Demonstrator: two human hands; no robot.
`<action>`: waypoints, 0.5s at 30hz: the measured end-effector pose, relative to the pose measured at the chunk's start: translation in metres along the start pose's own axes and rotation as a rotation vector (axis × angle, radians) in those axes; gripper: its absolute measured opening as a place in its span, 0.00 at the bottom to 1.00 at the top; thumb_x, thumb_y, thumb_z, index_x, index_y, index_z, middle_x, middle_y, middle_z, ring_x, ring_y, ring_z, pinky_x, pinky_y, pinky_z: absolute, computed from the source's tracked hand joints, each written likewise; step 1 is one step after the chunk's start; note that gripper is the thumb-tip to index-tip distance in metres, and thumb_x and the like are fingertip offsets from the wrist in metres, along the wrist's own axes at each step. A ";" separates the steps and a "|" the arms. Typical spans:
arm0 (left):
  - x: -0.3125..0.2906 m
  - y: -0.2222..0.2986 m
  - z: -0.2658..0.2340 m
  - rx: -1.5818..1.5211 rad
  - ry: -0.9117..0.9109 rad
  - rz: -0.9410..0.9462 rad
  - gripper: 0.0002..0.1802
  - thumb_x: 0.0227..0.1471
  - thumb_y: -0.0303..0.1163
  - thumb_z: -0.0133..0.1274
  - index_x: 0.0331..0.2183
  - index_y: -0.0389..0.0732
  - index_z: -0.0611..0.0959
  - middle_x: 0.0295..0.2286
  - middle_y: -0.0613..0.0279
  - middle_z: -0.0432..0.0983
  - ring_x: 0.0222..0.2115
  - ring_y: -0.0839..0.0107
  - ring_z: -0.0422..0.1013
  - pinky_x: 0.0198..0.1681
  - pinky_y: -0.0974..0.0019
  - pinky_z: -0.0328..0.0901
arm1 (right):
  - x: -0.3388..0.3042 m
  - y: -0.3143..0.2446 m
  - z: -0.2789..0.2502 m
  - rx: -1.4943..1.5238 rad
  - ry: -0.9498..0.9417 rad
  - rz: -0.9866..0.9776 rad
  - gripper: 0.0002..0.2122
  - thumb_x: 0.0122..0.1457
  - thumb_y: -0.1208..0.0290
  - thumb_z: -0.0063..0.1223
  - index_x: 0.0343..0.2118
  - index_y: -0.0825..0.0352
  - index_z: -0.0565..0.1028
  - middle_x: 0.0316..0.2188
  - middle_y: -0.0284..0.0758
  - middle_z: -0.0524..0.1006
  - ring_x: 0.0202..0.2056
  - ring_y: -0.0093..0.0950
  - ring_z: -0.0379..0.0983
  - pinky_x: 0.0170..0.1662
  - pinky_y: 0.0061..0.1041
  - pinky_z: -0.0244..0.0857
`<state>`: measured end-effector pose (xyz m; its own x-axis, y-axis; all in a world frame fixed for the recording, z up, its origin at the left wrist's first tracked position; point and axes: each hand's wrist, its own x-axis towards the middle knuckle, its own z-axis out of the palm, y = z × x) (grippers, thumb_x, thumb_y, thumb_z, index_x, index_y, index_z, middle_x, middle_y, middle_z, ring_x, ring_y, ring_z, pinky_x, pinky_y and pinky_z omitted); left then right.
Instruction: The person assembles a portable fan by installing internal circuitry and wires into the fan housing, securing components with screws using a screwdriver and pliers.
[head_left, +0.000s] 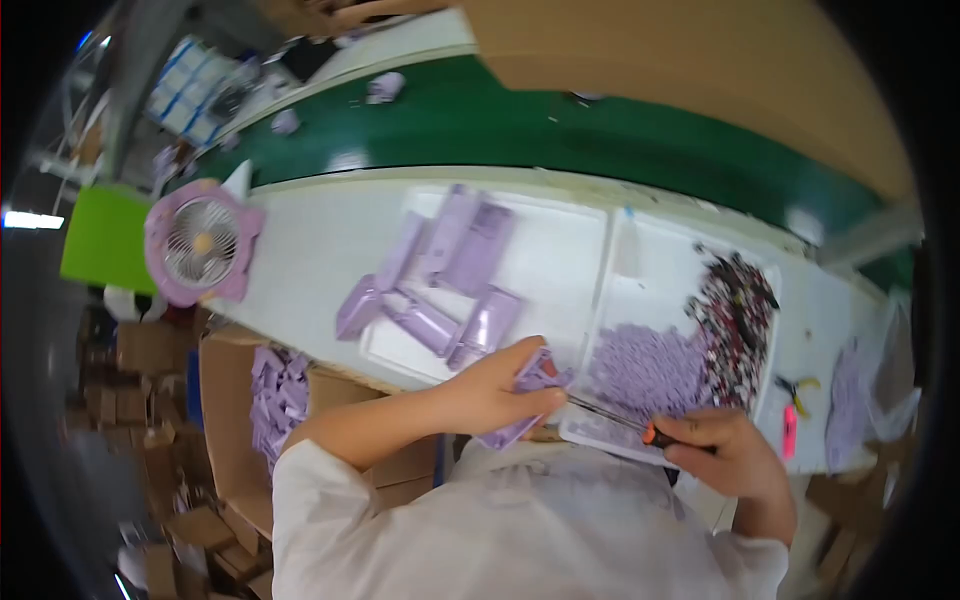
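Note:
My left hand [505,392] is closed around a purple plastic housing [512,432], which shows above and below the fingers. In my right hand [728,450] is a screwdriver [655,435] with an orange and black handle. Its thin shaft points left, and the tip reaches the housing beside my left thumb; the exact contact point is too small to make out. Just beyond my left hand, several more purple housings [465,245] lie in a white tray [550,260]. Small purple parts [650,368] are heaped in a second white tray, beside a pile of dark and red wired components [738,325].
A pink fan [203,243] stands at the table's left end, by a green panel [108,240]. An open cardboard box [235,430] of purple pieces sits below. Pliers [797,390] and a pink marker-like item [789,432] lie right. A green conveyor belt [440,125] runs behind.

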<state>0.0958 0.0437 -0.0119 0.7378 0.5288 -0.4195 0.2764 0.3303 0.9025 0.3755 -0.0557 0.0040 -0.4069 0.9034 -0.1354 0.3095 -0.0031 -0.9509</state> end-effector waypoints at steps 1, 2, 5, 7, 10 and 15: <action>-0.003 0.006 0.003 -0.069 0.015 -0.051 0.13 0.51 0.33 0.52 0.33 0.38 0.65 0.19 0.64 0.69 0.18 0.77 0.68 0.20 0.72 0.63 | -0.002 0.001 -0.003 0.036 0.003 -0.046 0.15 0.50 0.79 0.52 0.43 0.69 0.73 0.23 0.37 0.74 0.22 0.26 0.70 0.27 0.21 0.62; -0.002 0.011 0.003 -0.126 0.008 -0.068 0.13 0.50 0.31 0.52 0.33 0.38 0.65 0.20 0.63 0.70 0.19 0.77 0.68 0.20 0.72 0.63 | -0.005 -0.003 -0.010 0.058 -0.064 0.022 0.16 0.51 0.78 0.52 0.45 0.67 0.72 0.28 0.39 0.76 0.26 0.28 0.73 0.30 0.22 0.64; -0.007 0.016 0.006 -0.250 -0.033 -0.032 0.12 0.49 0.27 0.52 0.33 0.38 0.65 0.20 0.62 0.71 0.20 0.77 0.68 0.22 0.72 0.63 | -0.010 -0.003 -0.019 -0.009 -0.147 0.007 0.18 0.52 0.75 0.52 0.48 0.63 0.69 0.31 0.40 0.76 0.30 0.33 0.73 0.33 0.24 0.64; -0.014 0.017 0.014 -0.262 -0.053 -0.076 0.13 0.48 0.24 0.53 0.34 0.38 0.65 0.21 0.62 0.71 0.21 0.77 0.68 0.24 0.72 0.63 | -0.020 -0.006 -0.016 0.070 -0.111 -0.051 0.19 0.52 0.75 0.52 0.49 0.63 0.69 0.26 0.39 0.74 0.28 0.32 0.71 0.31 0.24 0.64; -0.019 0.017 0.019 -0.271 -0.098 -0.064 0.15 0.47 0.22 0.54 0.36 0.38 0.66 0.23 0.61 0.73 0.23 0.79 0.69 0.25 0.74 0.63 | -0.037 -0.017 -0.020 0.011 -0.147 0.001 0.21 0.51 0.74 0.53 0.50 0.60 0.68 0.21 0.35 0.69 0.24 0.31 0.68 0.28 0.25 0.62; -0.032 0.027 0.033 -0.323 -0.076 -0.033 0.18 0.45 0.22 0.56 0.37 0.38 0.67 0.24 0.59 0.74 0.24 0.77 0.71 0.25 0.74 0.64 | -0.051 -0.030 -0.020 -0.045 -0.141 -0.038 0.20 0.52 0.71 0.53 0.50 0.59 0.69 0.20 0.35 0.66 0.22 0.31 0.66 0.26 0.26 0.62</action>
<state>0.0998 0.0103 0.0285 0.7787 0.4579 -0.4290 0.1007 0.5836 0.8058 0.4039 -0.0929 0.0445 -0.5348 0.8333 -0.1399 0.3284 0.0524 -0.9431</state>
